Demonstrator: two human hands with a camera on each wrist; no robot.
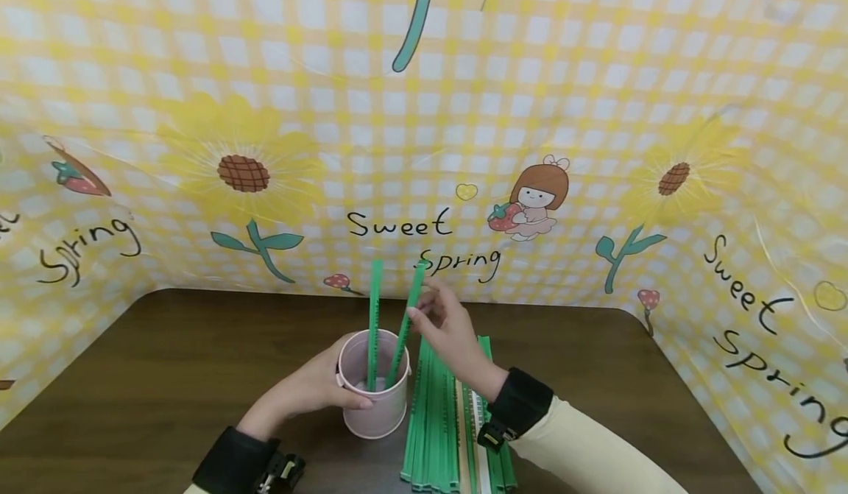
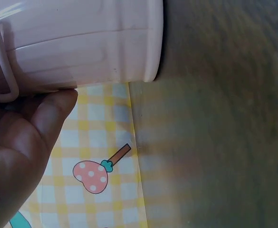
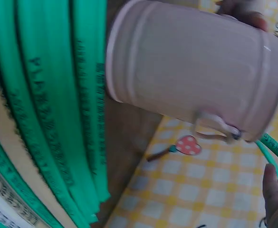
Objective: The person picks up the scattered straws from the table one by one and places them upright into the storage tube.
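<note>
A pink bucket [image 1: 374,398] stands on the dark wooden table [image 1: 199,361], near its front edge; the left hand [image 1: 311,391] wraps around the bucket's left wall, thumb curled across the front just under the rim; two green rulers stand inside the bucket, one upright [image 1: 374,317], the other leaning right [image 1: 405,325]; the right hand [image 1: 450,336], just right of the bucket and above its rim, pinches the leaning ruler between thumb and fingertips. Touching the bucket's right side lies a pile of green rulers [image 1: 437,420], with a few white ones [image 1: 478,442] at its right edge, partly covered by the right wrist; a yellow checked backdrop [image 1: 596,111] printed with sunflowers rises behind and to both sides of the bucket. The left wrist view alone shows the bucket's wire handle loop [image 2: 5,76] against the palm [image 2: 20,142]; the right wrist view alone shows lettering on the piled rulers [image 3: 48,118], too blurred to read.
</note>
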